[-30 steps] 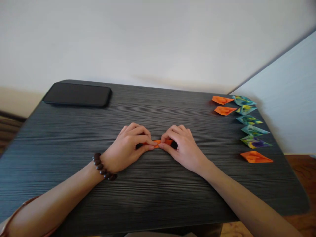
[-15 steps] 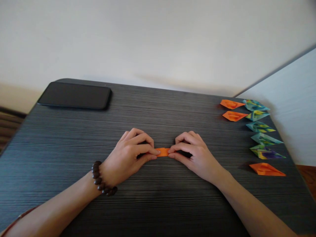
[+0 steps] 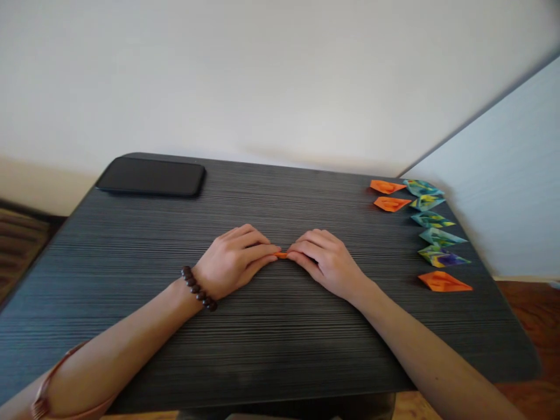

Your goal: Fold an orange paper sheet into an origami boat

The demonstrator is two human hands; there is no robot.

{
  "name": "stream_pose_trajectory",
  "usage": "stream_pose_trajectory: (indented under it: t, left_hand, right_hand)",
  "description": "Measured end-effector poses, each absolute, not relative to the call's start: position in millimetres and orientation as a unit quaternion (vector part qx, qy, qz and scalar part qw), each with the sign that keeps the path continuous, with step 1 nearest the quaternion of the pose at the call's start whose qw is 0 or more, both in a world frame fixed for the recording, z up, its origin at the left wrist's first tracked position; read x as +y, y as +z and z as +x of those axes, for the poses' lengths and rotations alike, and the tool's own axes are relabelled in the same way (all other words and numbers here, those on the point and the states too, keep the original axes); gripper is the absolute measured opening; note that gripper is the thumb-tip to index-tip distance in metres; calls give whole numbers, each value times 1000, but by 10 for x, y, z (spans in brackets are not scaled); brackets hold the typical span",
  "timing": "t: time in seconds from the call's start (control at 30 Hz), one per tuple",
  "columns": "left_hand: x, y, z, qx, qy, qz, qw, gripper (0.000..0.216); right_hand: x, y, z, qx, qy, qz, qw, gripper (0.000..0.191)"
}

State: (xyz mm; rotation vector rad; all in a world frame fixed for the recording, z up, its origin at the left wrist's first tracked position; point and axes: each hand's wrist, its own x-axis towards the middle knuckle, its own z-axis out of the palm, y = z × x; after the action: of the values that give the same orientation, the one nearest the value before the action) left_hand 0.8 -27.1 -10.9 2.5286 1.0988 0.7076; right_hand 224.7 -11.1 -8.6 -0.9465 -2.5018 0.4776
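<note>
A small orange folded paper [image 3: 282,255] shows as a thin strip between my fingertips, low over the middle of the dark table [image 3: 262,332]. My left hand [image 3: 238,255], with a dark beaded bracelet [image 3: 199,290] at its wrist, pinches the paper's left end. The right end is pinched by my right hand [image 3: 324,259], thumb below and fingers on top. Most of the paper is hidden by the fingers. On the right side of the table lie folded paper boats, such as an orange one [image 3: 444,282] and a blue-green patterned one [image 3: 441,237].
A black smartphone [image 3: 151,177] lies flat at the table's far left corner. Behind the table rises a white wall [image 3: 262,81], and a pale panel [image 3: 503,175] stands on the right. Two more orange boats [image 3: 391,203] lie beside the patterned ones.
The orange paper now looks narrower, and less of it shows between my hands, which have come closer together. The view has shifted, showing the table's front edge.
</note>
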Motion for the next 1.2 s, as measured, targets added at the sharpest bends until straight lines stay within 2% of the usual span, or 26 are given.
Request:
stream_pose_trajectory:
  t: [0.27, 0.57, 0.67, 0.83, 0.97, 1.1, 1.2]
  left_hand:
    - [-321, -48, 72, 408, 306, 838, 193, 19]
    - [-260, 4, -59, 511, 265, 742, 342, 24]
    - [-282, 6, -41, 512, 278, 749, 315, 23]
    - [-314, -3, -1, 492, 307, 792, 193, 17]
    - [-311, -10, -24, 508, 309, 769, 233, 21]
    - [-307, -4, -51, 524, 284, 756, 270, 35]
    - [-296, 8, -57, 526, 271, 752, 289, 29]
  right_hand:
    - [-178, -127, 2210, -897, 143, -331, 257, 26]
    - [-131, -75, 2260, -855, 244, -348, 296, 20]
    - [-148, -60, 2257, -856, 250, -345, 293, 20]
    - [-161, -94, 2232, -857, 205, -357, 311, 18]
    - [-156, -120, 2235, -830, 228, -377, 340, 15]
    - [-161, -134, 2254, -770, 301, -431, 362, 14]
    - [-160, -129, 2263, -747, 336, -444, 364, 15]
